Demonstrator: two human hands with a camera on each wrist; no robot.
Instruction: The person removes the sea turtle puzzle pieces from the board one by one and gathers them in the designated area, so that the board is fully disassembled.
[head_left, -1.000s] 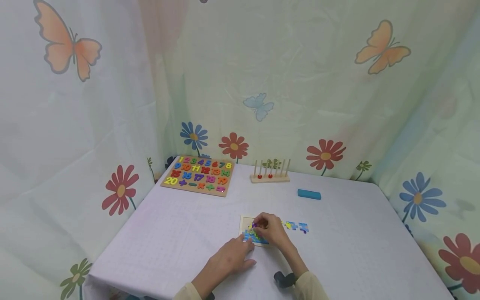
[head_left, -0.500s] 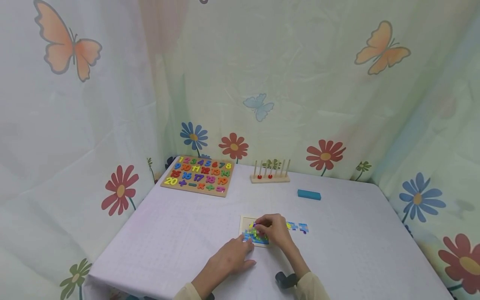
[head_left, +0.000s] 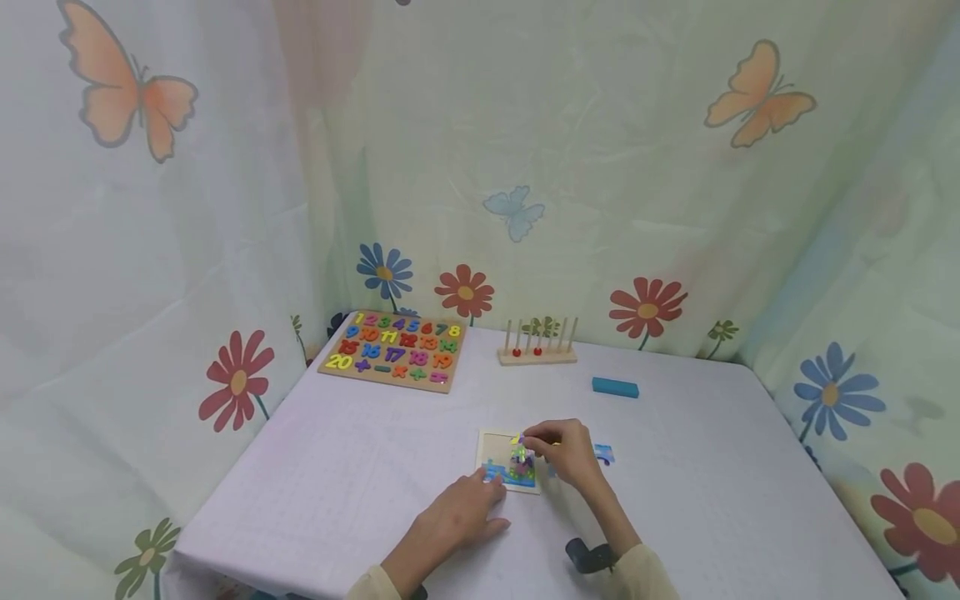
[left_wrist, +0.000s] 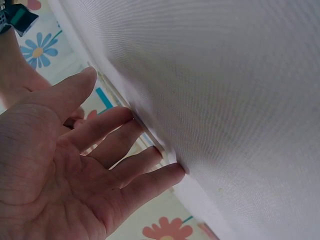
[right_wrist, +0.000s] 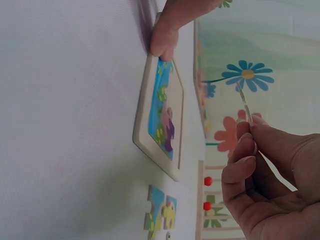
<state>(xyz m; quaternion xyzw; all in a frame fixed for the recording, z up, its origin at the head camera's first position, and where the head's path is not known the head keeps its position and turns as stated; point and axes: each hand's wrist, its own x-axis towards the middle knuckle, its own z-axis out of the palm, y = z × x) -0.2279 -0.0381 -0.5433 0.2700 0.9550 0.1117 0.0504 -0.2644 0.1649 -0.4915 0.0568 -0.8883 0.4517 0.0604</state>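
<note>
A small wooden jigsaw tray [head_left: 481, 450] lies near the middle of the white table. Coloured pieces fill its near part, and bare wood shows behind them. My left hand [head_left: 461, 510] rests with extended fingers at the tray's near left edge. In the left wrist view its palm faces the camera, fingertips at the tray side. Between thumb and fingers, my right hand [head_left: 566, 450] pinches a jigsaw piece [head_left: 518, 448], held up over the tray's right side. The right wrist view shows this piece [right_wrist: 245, 102] edge-on, well above the tray.
Loose jigsaw pieces [head_left: 603, 453] lie right of the tray, partly hidden by my right hand. Farther back are a number board [head_left: 386, 385], a pegged wooden stand [head_left: 537, 358] with red beads, and a blue block [head_left: 615, 387]. Patterned curtains surround the table.
My right hand has risen and moved right, lifting the pinched piece off the tray. Bare wood now shows where it was. My left hand has stayed put.
</note>
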